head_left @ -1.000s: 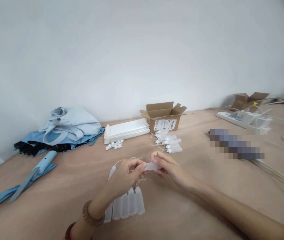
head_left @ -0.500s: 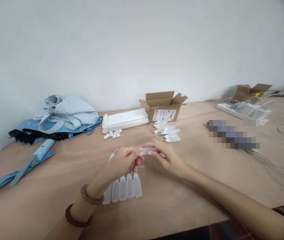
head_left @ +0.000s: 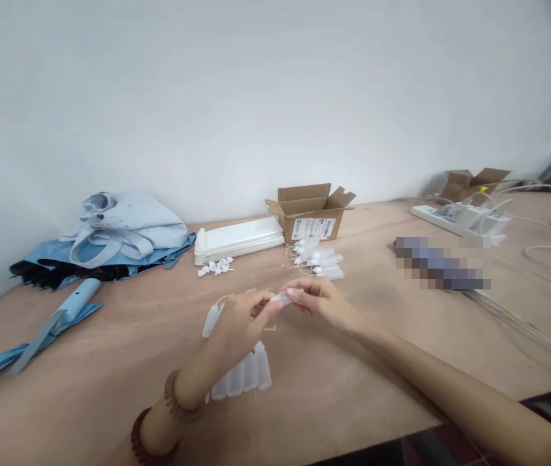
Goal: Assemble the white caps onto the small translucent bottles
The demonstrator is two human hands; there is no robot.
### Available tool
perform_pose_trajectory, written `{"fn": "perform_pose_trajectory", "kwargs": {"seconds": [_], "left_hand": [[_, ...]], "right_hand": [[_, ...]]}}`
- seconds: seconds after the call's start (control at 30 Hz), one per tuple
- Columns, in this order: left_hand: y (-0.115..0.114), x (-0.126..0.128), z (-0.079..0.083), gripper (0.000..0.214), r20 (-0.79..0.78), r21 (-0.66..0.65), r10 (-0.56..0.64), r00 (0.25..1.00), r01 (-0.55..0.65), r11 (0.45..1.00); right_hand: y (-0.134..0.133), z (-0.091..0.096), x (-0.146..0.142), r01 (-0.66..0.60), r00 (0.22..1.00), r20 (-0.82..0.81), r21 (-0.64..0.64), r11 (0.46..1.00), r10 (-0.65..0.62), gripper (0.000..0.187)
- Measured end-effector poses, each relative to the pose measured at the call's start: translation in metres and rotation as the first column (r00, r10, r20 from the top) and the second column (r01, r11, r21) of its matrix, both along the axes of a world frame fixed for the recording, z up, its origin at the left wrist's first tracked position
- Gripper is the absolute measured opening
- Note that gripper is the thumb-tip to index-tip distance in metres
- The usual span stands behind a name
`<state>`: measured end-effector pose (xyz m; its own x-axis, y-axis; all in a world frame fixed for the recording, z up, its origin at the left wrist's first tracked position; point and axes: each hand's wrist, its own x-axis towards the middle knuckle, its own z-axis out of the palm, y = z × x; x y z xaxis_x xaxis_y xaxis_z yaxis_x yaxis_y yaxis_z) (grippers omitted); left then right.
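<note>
Over the middle of the table, my left hand and my right hand both pinch one small translucent plastic bottle, much of it covered by the fingers. Below my left hand lies a row of several similar bottles, partly hidden by the wrist. Another capless-looking bottle with a thin white cord lies just left of that hand. Beyond my right hand is a loose pile of bottles with white tops and cords. A small heap of white pointed caps sits further back.
An open cardboard box stands behind the pile, beside a stack of white packets. At left lie a folded umbrella and a pale blue cloth bag. A power strip, cables and a blurred-out object occupy the right.
Both hands still hold the bottle, and its visible part is shorter between the fingers. My left hand has turned, its fingers now pointing more to the right. The camera view has shifted slightly.
</note>
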<state>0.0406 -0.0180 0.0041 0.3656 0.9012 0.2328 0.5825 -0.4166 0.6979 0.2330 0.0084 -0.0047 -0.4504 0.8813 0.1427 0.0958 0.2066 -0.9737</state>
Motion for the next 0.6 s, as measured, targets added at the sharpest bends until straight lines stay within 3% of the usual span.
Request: {"fn": "perform_pose_trajectory", "kwargs": {"seconds": [0.1, 0.37, 0.6], "left_hand": [[0.0007, -0.0020, 0.0044, 0.041, 0.059, -0.135, 0.018, 0.998, -0.010, 0.991], [-0.0049, 0.0047, 0.0041, 0.042, 0.151, -0.148, 0.030, 0.988, -0.008, 0.989], [-0.0065, 0.0035, 0.0056, 0.035, 0.011, 0.137, -0.026, 1.000, 0.024, 0.990]], "right_hand": [[-0.0036, 0.0063, -0.0017, 0.014, 1.000, -0.004, 0.079, 0.997, -0.014, 0.032], [-0.0077, 0.0094, -0.0011, -0.010, 0.992, 0.127, 0.089, 0.996, -0.001, 0.043], [-0.0037, 0.0015, 0.0007, -0.096, 0.994, -0.053, -0.097, 0.991, 0.091, 0.045]]}}
